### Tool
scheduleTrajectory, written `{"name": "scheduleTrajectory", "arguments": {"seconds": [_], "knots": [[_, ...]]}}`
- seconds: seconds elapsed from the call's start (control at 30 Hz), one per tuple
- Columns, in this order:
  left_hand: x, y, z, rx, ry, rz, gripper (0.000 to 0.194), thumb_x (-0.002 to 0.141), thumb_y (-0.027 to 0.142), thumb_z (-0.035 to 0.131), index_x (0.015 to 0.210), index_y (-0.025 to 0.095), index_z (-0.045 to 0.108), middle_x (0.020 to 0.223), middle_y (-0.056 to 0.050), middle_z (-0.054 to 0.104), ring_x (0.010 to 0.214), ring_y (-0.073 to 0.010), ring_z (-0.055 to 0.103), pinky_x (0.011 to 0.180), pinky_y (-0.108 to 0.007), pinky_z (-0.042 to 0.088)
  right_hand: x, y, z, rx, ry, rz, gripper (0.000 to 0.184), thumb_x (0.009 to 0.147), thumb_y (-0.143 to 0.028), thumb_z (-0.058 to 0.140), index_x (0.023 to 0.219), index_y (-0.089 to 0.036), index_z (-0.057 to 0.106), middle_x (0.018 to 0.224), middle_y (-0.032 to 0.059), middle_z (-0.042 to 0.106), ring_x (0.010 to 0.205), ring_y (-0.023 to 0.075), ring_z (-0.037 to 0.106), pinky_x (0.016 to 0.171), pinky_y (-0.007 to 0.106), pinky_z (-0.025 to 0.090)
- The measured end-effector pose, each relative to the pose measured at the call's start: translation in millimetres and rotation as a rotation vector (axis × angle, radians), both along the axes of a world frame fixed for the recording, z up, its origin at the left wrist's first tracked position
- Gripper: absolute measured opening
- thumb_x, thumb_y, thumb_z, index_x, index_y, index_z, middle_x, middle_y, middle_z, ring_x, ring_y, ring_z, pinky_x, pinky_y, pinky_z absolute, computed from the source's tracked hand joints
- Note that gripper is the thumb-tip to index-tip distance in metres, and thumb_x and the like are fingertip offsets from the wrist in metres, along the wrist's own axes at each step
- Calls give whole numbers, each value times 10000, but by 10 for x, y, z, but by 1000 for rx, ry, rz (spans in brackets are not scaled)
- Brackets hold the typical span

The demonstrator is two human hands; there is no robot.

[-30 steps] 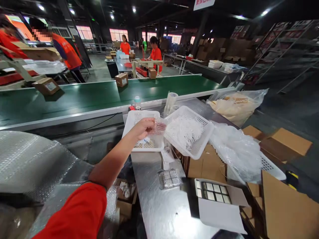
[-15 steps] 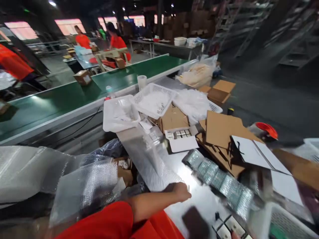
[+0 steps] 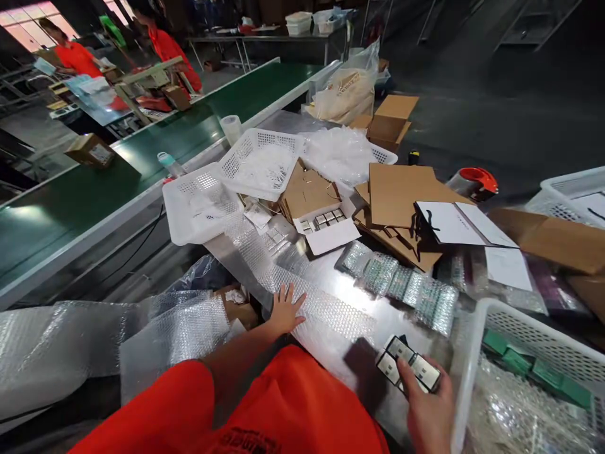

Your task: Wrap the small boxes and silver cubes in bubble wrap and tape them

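My left hand [image 3: 285, 310] lies flat with fingers spread on a strip of bubble wrap [image 3: 333, 309], which runs along the metal table [image 3: 321, 268]. In my right hand [image 3: 428, 403] is a cluster of small white boxes with black edges [image 3: 410, 364], the thumb pressed on top, held just above the table near its front. Beyond it lies a row of bubble-wrapped packs [image 3: 401, 284]. An opened white carton [image 3: 331, 234] with several similar small boxes inside stands farther back.
A white basket [image 3: 486, 309] with green boxes and bubble-wrapped packs stands at right. Flattened cardboard [image 3: 401, 195] and a white folder-like box [image 3: 463, 224] lie behind. White baskets [image 3: 258, 161] sit by the green conveyor [image 3: 198, 126]. More bubble wrap [image 3: 174, 334] hangs at left. Co-workers [image 3: 172, 50] stand beyond.
My left hand has drawn back to the left, opening from closed fingers to a flat spread on the bubble wrap. My right hand with the small boxes has come farther into view. The camera has turned.
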State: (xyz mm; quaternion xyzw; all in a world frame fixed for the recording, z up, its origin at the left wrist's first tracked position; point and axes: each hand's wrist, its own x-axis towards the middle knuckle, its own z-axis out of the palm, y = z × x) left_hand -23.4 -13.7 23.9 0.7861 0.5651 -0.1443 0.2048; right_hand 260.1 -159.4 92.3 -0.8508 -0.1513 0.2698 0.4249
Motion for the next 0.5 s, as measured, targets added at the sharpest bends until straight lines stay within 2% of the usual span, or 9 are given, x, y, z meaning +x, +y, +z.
{"name": "scheduleTrajectory", "arguments": {"seconds": [0.1,0.23,0.37,0.5], "knots": [[86,-144,-83,-23,-23,-4,742,891,553,610,1559,363,349,1685,-126,167,1507,-479,176,1153,-696,231,-99,109,-125,-24,12,-9,741,468,-660,791,1042,-233,598,857,28,646,794,270,637,745,426,542],[226,-207,-42,-74,-35,25,730,888,546,615,1552,381,361,1686,-128,158,1506,-468,194,1146,-679,249,-419,439,-258,36,119,93,702,451,-604,801,997,-217,589,807,10,635,760,239,617,704,377,530],[142,-77,39,9,-58,-33,717,883,448,646,1546,335,394,1666,-139,228,1452,-432,317,1131,-626,303,-809,809,-450,91,244,134,698,434,-566,817,980,-217,557,786,-7,636,746,213,608,701,352,525],[-63,94,34,76,-67,-117,583,919,280,572,1493,241,484,1561,-179,401,1352,-357,434,1101,-521,362,-1065,988,-668,87,277,131,702,442,-571,813,986,-219,545,804,-20,633,767,199,603,724,336,518]]}}
